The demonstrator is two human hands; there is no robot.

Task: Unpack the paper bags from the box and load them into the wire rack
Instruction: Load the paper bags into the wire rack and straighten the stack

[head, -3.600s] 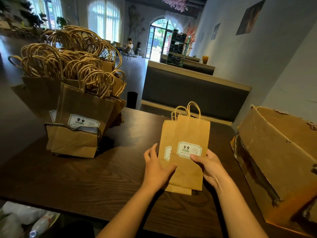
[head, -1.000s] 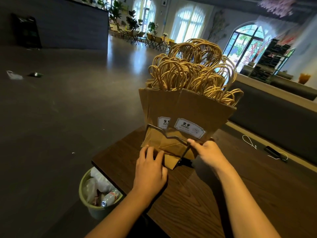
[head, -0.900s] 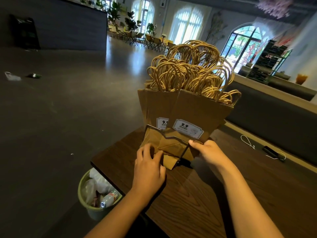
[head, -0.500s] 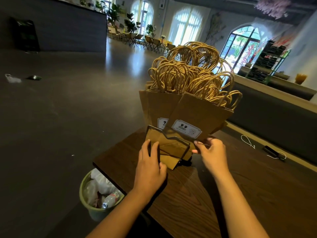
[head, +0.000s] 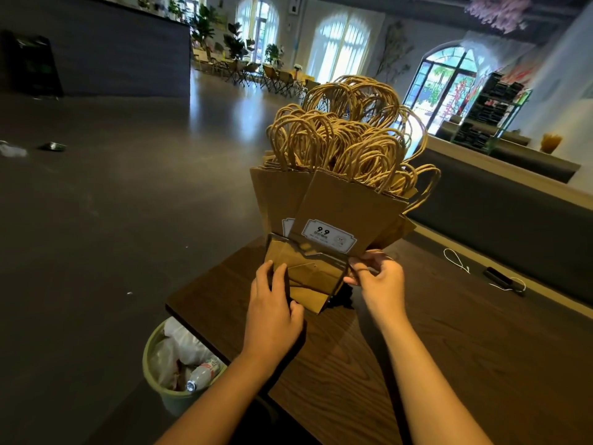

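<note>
Two hands work at the near end of the worktop [head: 449, 348]: the left hand [head: 272, 303] lies flat with straight fingers on the front paper bags [head: 340, 200], and the right hand [head: 378, 277], at 3 o'clock of it, pinches the bags' edge by the wire rack [head: 308, 248]. The one rack looks nearly full, with too many bags to count. The box is out of sight, so I cannot tell how many are left.

paper bags [head: 333, 200] in wire rack [head: 308, 252] | rack on table [head: 449, 342] corner | bin [head: 173, 370] on floor, left of table
</note>
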